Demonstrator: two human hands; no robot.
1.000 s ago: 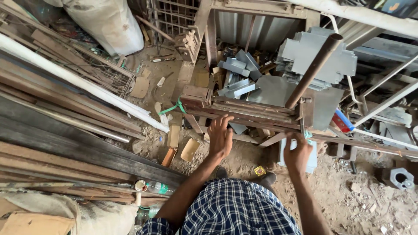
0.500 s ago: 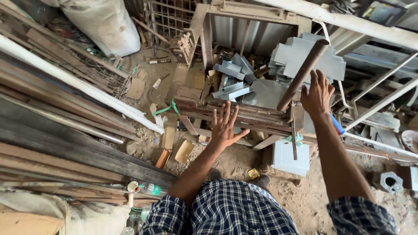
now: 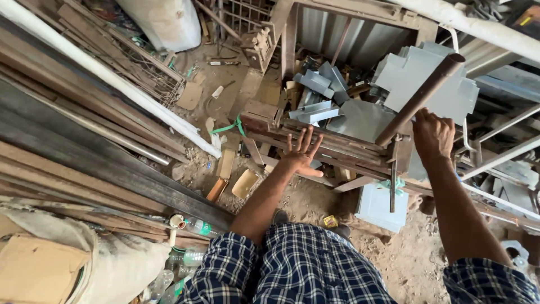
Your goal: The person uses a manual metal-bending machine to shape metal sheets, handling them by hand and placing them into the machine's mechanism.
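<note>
Pipe [image 3: 419, 99], rusty brown, slants up toward 1 o'clock from the bundle of rusty bars [image 3: 332, 147] lying across the middle. The right hand [image 3: 433, 135] is closed at the pipe's lower end, fingers curled, at about 2 o'clock; whether it grips the pipe or the upright piece just beside it I cannot tell. A second ago that hand hung low by the pale box [image 3: 381, 205]; half a second ago it was spread open just beside the pipe. Now it has shut there. The left hand [image 3: 301, 155] is open with fingers spread, holding nothing, palm toward the bars near the centre; it has kept almost the same spot through all three moments, opening a little wider.

Nearest, at 6 o'clock, is the checked shirt [image 3: 315, 264]. At 7 o'clock lie plastic bottles [image 3: 197, 228] beside a sack [image 3: 112, 264]. Long planks and a white tube [image 3: 112, 79] run from 9 toward the centre. A green cord [image 3: 228, 128] ties the bars' left end. Behind the bars, grey sheet offcuts [image 3: 360, 112] crowd the ground around the pipe. Farthest, at 12 o'clock, stands corrugated sheet [image 3: 320, 31], with a white sack [image 3: 166, 22] at 11.
</note>
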